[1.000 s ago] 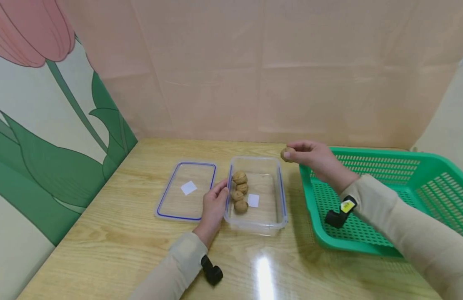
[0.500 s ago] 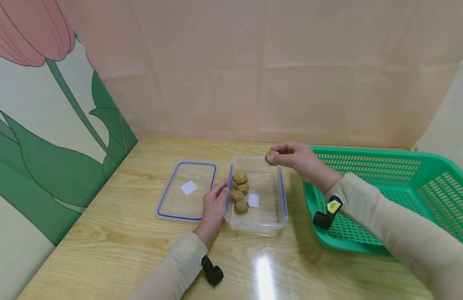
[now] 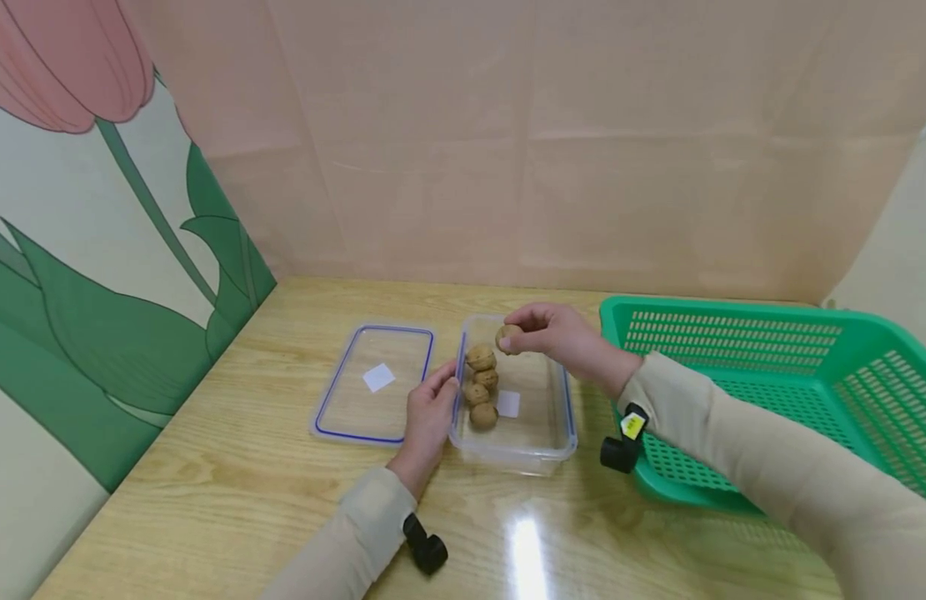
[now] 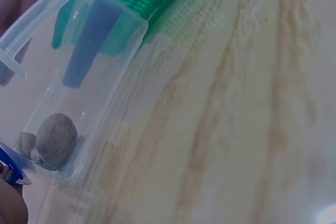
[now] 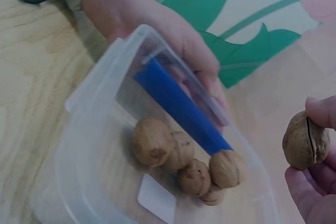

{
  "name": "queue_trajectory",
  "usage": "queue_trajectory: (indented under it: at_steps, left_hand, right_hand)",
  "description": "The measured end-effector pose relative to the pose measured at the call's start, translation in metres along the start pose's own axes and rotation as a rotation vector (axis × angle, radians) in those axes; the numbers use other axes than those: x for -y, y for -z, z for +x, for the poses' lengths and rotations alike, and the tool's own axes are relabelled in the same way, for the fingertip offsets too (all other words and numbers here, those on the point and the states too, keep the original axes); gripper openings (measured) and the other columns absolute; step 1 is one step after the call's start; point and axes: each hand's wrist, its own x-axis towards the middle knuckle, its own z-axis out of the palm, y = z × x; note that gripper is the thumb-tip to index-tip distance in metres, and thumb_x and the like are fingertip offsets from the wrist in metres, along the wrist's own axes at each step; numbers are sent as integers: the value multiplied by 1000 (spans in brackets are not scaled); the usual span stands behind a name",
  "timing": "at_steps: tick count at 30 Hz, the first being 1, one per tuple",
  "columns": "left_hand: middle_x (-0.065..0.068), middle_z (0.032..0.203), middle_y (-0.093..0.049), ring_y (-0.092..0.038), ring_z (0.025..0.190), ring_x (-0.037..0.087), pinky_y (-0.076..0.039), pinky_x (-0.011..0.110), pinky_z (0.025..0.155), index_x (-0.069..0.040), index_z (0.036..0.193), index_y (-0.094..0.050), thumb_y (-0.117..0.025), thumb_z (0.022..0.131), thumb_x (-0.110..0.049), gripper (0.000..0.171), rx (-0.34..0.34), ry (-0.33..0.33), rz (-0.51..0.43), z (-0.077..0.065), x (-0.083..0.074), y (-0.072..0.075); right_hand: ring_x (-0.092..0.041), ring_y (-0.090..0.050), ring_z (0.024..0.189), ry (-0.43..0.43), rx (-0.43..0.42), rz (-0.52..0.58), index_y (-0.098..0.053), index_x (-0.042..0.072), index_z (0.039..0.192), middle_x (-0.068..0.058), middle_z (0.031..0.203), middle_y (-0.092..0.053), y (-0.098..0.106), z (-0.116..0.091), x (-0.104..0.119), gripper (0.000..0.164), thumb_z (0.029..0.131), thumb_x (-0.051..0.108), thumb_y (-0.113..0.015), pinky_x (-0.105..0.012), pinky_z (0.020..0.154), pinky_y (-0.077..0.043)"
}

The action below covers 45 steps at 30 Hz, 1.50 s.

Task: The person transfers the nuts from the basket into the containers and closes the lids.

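Note:
In the head view, a clear plastic container (image 3: 533, 442) stands uncovered on the table, with several walnuts (image 3: 483, 415) in a row along its left side. My left hand (image 3: 427, 417) holds the container's left edge, its thumb and fingertips at the rim. Over the far part of the container my right hand (image 3: 556, 337) pinches a walnut (image 3: 508, 338) between thumb and fingers. The right wrist view shows the seam on this walnut (image 5: 305, 141) and the walnuts (image 5: 151, 141) inside, next to a white label (image 5: 157, 198). Most left fingers are hidden there behind the wall.
A flat clear lid (image 3: 357, 408) with a blue seal lies left of the container. The green perforated basket (image 3: 740, 304) stands at the right, partly under my right forearm. Behind the wooden table (image 3: 245, 500) hangs a pinkish cloth (image 3: 432, 167).
My right hand has carried the walnut leftward from beside the basket to over the container, sinking slightly. The left hand, the container and the walnuts in it have stayed put.

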Motion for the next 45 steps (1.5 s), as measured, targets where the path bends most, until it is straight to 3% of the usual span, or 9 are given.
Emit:
queue_trajectory:
  at_steps: [7, 14, 26, 28, 45]
  left_hand:
    - [16, 123, -60, -52, 117, 26, -42, 38, 99, 0, 120, -60, -50, 91, -5, 31, 19, 3, 3, 0, -5, 1]
    - [14, 122, -61, -54, 115, 24, -43, 35, 99, -3, 120, -61, -51, 92, -9, 30, 21, -25, -2, 2, -1, 1]
    - [15, 122, -60, -53, 116, 24, -44, 35, 98, -1, 120, -60, -50, 92, -7, 31, 13, -16, 18, -3, -11, 0]
    - [13, 122, -61, -54, 115, 22, -45, 33, 98, -3, 120, -61, -51, 92, -8, 30, 7, -20, 17, 1, -4, 0]
    - [12, 122, -61, -54, 112, 20, -46, 31, 95, -3, 120, -61, -51, 91, -8, 31, 13, 5, 4, 2, 0, 1]
  right_hand:
    - [-20, -58, 99, -31, 20, -54, -56, 1, 119, -9, 108, -62, -13, 3, 3, 45, 80, 18, -72, -37, 90, -47]
    - [-20, -55, 101, -27, 36, -151, -61, 6, 117, -9, 113, -62, -24, 10, 3, 44, 77, 19, -75, -32, 85, -49]
    - [-15, -55, 84, -14, 76, -319, -67, 4, 100, -4, 91, -67, -44, 20, 1, 33, 71, 15, -78, -26, 73, -48]
    - [-15, -55, 83, -15, 78, -340, -67, 4, 99, -3, 90, -67, -47, 21, 0, 32, 71, 15, -79, -25, 73, -48]
    - [-13, -53, 75, 30, 93, -465, -67, 4, 94, 0, 82, -65, -58, 25, -7, 32, 67, 15, -80, -22, 66, -45]
